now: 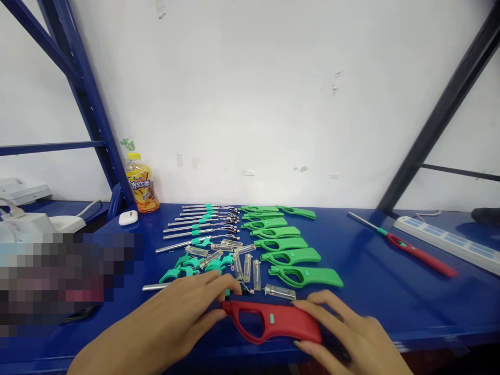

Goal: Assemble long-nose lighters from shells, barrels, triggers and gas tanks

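A red lighter handle (291,320) with a trigger loop and a small green switch lies near the table's front edge. My left hand (183,310) closes thumb and fingers about its narrow front end. At its wide rear end, my right hand (347,328) grips with the thumb below and fingers above. A metal lighter tube (153,287) pokes out behind my left hand, which hides its middle. Just beyond lie clear fuel tanks (256,275) and green triggers (170,275). Several green lighter handles (308,277) form a column, beside a row of metal tubes with wires (177,245).
On the right are a finished-looking red lighter (420,252) and a white power strip (449,237). A drink bottle (142,186) and white earphone case (128,217) stand back left. Blue shelf posts (88,99) rise at the sides before a white wall (250,104).
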The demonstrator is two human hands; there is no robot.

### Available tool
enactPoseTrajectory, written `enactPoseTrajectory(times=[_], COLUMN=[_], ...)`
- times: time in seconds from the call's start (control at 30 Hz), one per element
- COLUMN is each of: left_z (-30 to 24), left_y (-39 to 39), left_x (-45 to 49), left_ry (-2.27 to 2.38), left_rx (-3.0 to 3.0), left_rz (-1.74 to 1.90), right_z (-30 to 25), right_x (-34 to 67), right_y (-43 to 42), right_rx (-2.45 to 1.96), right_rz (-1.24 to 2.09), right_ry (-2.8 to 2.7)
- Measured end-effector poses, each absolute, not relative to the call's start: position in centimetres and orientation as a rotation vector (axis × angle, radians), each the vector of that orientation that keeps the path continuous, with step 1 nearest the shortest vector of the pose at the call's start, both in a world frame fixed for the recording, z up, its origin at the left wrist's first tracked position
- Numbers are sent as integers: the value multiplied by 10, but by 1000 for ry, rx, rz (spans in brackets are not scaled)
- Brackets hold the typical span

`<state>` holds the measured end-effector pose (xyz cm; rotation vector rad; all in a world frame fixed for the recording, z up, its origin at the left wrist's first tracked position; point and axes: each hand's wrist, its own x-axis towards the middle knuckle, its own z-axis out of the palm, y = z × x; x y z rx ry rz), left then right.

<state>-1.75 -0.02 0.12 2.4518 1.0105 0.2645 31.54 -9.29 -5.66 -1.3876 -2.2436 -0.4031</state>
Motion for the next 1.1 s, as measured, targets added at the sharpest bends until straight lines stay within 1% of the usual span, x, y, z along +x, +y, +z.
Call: enactPoseTrajectory(times=[0.13, 0.27, 0.37, 0.53, 0.67, 0.77, 0.9, 1.03, 1.1], left_z=[4, 7, 5, -1, 3, 5, 4, 6, 8], left_y=[-2, -3, -2, -2, -6, -7, -7, -10, -11], left_x=[-7, -2, -3, -6, -8, -8, -8, -6, -4], left_ry=[1034, 1057, 1046, 1038, 1068, 1073, 1054, 985, 951], left_rx=[2506, 2540, 2567, 2563, 2548, 2542, 2544, 2571, 2579], left_rz=[371, 284, 247, 247, 203, 171, 172, 192, 203], right_z=[-56, -50, -46, -43, -48, -56, -59, -47, -41], right_x=[347, 404, 452, 503, 518, 527, 553, 588, 599], right_y=[-98, -88, -59, 13, 64, 85, 74, 27, 4], right_rx=[-1414, -1568, -1747, -1878, -1953, -1999, -2067, -2207, -2231], right_rz=[-370, -390, -414, -334, -229, -180, -276, -506, -551], right_ry=[-2091, -1831, -1646, -1785, -1937, -2002, -1923, -1633, -1587])
